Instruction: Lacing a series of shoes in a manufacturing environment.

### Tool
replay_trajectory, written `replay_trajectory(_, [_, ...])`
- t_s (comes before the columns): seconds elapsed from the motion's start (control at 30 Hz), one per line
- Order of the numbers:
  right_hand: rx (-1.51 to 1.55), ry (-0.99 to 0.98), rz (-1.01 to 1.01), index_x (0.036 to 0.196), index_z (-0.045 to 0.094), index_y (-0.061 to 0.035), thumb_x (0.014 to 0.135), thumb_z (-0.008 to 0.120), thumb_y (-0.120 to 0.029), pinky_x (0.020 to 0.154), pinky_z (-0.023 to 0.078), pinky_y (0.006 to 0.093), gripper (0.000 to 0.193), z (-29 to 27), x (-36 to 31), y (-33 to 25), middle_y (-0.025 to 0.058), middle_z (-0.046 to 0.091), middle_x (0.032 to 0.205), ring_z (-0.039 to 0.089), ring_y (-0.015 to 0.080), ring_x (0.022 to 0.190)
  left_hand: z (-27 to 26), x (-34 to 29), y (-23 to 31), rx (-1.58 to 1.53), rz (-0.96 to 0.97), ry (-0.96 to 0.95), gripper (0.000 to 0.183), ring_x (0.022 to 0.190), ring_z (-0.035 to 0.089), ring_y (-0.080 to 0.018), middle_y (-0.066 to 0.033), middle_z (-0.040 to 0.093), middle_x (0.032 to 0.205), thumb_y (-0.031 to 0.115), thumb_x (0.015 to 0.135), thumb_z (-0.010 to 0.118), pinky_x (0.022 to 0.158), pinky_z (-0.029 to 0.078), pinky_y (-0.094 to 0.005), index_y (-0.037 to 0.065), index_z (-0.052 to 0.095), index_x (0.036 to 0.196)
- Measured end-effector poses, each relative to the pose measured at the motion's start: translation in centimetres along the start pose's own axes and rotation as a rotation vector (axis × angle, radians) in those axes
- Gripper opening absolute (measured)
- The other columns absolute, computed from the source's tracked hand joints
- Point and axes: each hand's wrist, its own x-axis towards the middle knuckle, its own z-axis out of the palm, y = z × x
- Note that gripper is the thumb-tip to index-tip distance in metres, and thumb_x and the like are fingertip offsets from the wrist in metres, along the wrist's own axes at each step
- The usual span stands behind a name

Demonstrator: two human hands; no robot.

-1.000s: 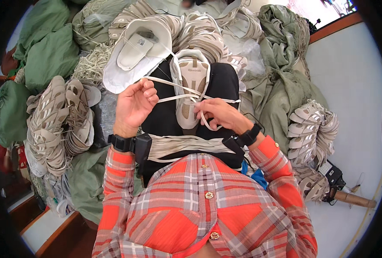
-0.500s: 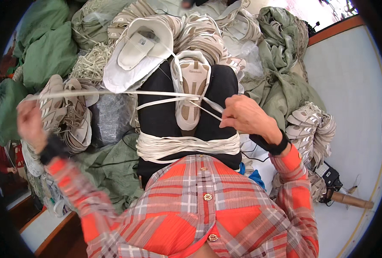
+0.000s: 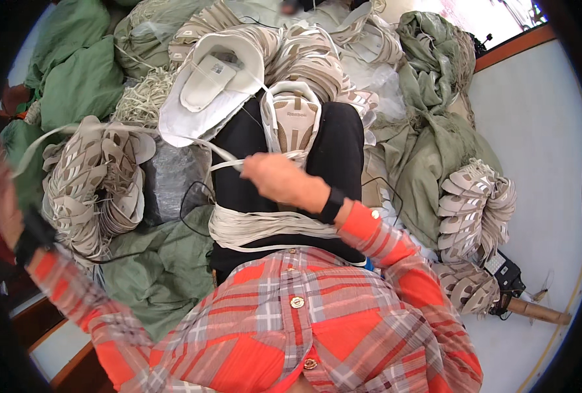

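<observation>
**Lace stretched wide to the left, shoe held between the thighs**

From my end I read this as the lacing step, with a long strand being handled out to the left. The beige-and-white mesh shoe upper sits between two thighs in black trousers, its near part hidden under the right hand. That hand's fingers are drawn together and seem to pinch the flat, off-white fabric shoelace, though the grip itself is partly covered. The lace arcs across to the left hand, far out near the rim; that hand is badly blurred, so I cannot tell whether its fingers are spread or pressed on the strand.

A sheaf of off-white laces lies across the lap, and a row of nested beige uppers stands just inside the left hand.

I judge that the next move calls for controlled tension: steady the upper, keep the strand flat and untwisted, and stop short of snagging that nested row or dragging the shoe sideways.
</observation>
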Motion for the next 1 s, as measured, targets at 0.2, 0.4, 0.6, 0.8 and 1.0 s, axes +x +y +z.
replay_trajectory(0.2, [0.07,0.102,0.071,0.104,0.06,-0.0063,0.087,0.056,-0.017,0.063,0.052,0.0354,0.021,-2.4,-3.1,-0.6,0.0186,0.062,0.069,0.064,0.0302,0.064,23.4,-15.1,-19.7,0.578,-0.432,-0.715,0.02,0.075,0.057,-0.008,-0.0015,0.065,0.082,0.012,0.088,0.055,0.071,0.044,-0.0221,0.003,0.062,0.104])
replay_trajectory(0.4, [0.232,0.101,0.593,0.109,0.054,-0.0006,0.089,0.053,-0.014,0.05,0.045,0.0343,0.024,-5.6,-3.2,1.0,0.0128,0.058,0.059,0.057,0.0239,0.052,25.7,-21.4,-30.4,0.753,-0.315,-0.769,0.018,0.069,0.064,-0.0113,-0.0071,0.068,0.073,0.013,0.083,0.062,0.063,0.048,-0.0251,-0.001,0.067,0.093])
replay_trajectory(0.6, [0.286,0.064,0.633,0.117,0.051,-0.0004,0.087,0.053,-0.014,0.054,0.046,0.0378,0.033,-5.6,-2.8,0.7,0.0166,0.058,0.06,0.06,0.0303,0.054,26.8,-22.0,-30.5,1.043,-0.146,-0.653,0.019,0.055,0.061,-0.0254,-0.0098,0.06,0.058,0.027,0.078,0.063,0.053,0.046,-0.0349,0.012,0.07,0.087])
replay_trajectory(0.8, [0.446,-0.013,0.713,0.124,0.048,-0.001,0.088,0.051,-0.013,0.044,0.045,0.0312,0.038,-6.2,-2.1,0.3,0.0114,0.059,0.057,0.056,0.0196,0.042,27.0,-22.3,-30.9,1.144,0.06,-0.647,0.012,0.056,0.06,-0.0322,-0.0117,0.059,0.058,0.022,0.076,0.06,0.052,0.046,-0.0399,0.013,0.068,0.079])
replay_trajectory(1.0, [0.467,-0.042,0.653,0.125,0.047,0.0007,0.088,0.048,-0.011,0.041,0.045,0.0304,0.039,-6.4,-1.6,0.5,0.0108,0.058,0.056,0.056,0.0181,0.04,27.7,-21.9,-30.6,1.2,0.262,-0.808,0.01,0.064,0.061,-0.0326,-0.0128,0.062,0.069,0.016,0.077,0.057,0.053,0.047,-0.0423,0.01,0.064,0.079])
